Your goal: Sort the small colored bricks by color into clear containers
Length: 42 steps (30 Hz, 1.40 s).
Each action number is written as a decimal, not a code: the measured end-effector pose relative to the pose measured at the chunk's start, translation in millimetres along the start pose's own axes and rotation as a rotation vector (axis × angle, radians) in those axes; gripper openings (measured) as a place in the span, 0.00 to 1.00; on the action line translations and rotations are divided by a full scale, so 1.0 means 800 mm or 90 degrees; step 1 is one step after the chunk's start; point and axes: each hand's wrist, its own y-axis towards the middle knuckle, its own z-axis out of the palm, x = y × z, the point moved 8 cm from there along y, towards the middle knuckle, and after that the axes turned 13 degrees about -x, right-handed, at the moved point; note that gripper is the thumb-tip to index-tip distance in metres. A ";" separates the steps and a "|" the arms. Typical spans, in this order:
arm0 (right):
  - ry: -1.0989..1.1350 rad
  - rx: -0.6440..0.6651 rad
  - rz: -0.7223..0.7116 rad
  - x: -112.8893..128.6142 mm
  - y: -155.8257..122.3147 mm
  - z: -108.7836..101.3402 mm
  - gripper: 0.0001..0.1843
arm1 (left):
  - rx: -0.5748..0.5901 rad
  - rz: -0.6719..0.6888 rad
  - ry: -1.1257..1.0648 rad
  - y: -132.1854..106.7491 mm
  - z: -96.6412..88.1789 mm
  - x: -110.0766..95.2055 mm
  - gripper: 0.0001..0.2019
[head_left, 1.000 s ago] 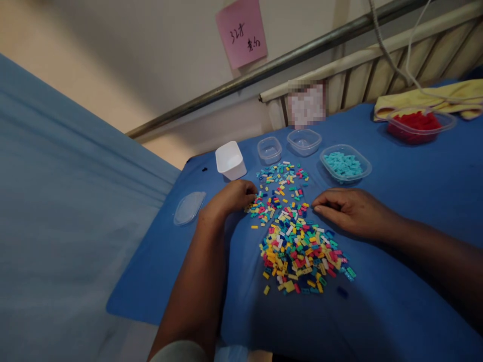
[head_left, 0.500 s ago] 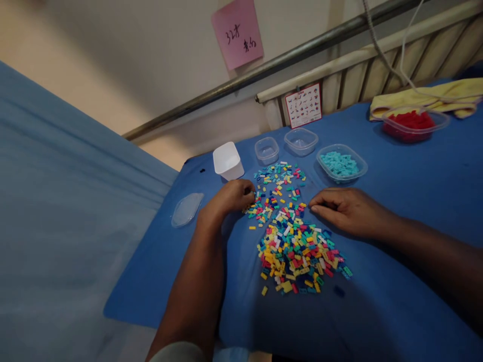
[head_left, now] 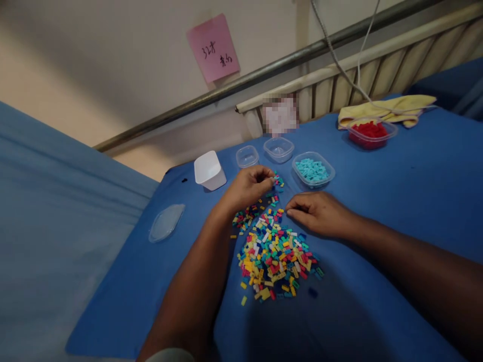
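Note:
Over the far part of a spread of small coloured building bricks [head_left: 277, 251], my left hand [head_left: 251, 186] is closed, thumb and finger pinched together among the bricks. Anything between its fingertips is too small to make out. My right hand [head_left: 319, 213] rests on the blue cloth just right of the pile, its fingers curled and closed, fingertips beside a few bricks. What it may hold is hidden. Yellow, pink, white, green and dark blue bricks make up the heap. Beyond my right hand stands a clear tub of turquoise bricks [head_left: 311, 170].
A white container [head_left: 210, 172] and two clear tubs [head_left: 247, 157] stand behind the bricks. Farther right are a tub of red pieces [head_left: 370, 133] and a yellow cloth [head_left: 388, 109]. A clear lid [head_left: 166, 222] lies left. A radiator [head_left: 339, 95] runs along the back.
My left hand has moved right and away from me, from the left edge of the bricks to the far ones. My right hand stays beside the pile. The view has shifted to the right.

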 end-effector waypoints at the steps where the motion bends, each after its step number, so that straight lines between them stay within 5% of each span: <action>1: 0.000 -0.002 -0.001 0.001 0.000 -0.001 0.09 | -0.001 0.024 0.002 0.011 0.012 -0.009 0.09; 7: 0.013 -0.007 -0.008 0.001 0.001 -0.001 0.08 | 0.001 0.161 0.096 0.069 0.079 -0.049 0.08; 10: 0.016 -0.012 -0.005 -0.001 0.002 0.000 0.08 | 0.000 0.171 0.108 0.082 0.089 -0.052 0.11; 14: 0.019 -0.016 -0.010 -0.003 0.002 0.001 0.08 | -0.049 0.144 0.125 0.081 0.044 -0.031 0.11; 19: 0.015 -0.013 -0.013 -0.005 0.001 0.004 0.08 | -0.152 -0.010 0.232 0.060 -0.071 0.042 0.14; 22: 0.010 -0.004 -0.001 -0.008 0.000 0.006 0.09 | -0.134 -0.066 0.375 0.038 -0.107 0.081 0.16; 26: 0.013 -0.002 0.002 -0.011 -0.001 0.007 0.10 | -0.055 -0.022 0.498 0.020 -0.098 0.105 0.23; 32: 0.019 -0.001 0.004 -0.013 -0.002 0.006 0.10 | 0.047 0.104 0.465 0.017 -0.066 0.109 0.25; 42: 0.020 -0.007 0.003 -0.011 -0.002 0.005 0.10 | 0.032 -0.015 0.519 0.012 -0.082 0.119 0.16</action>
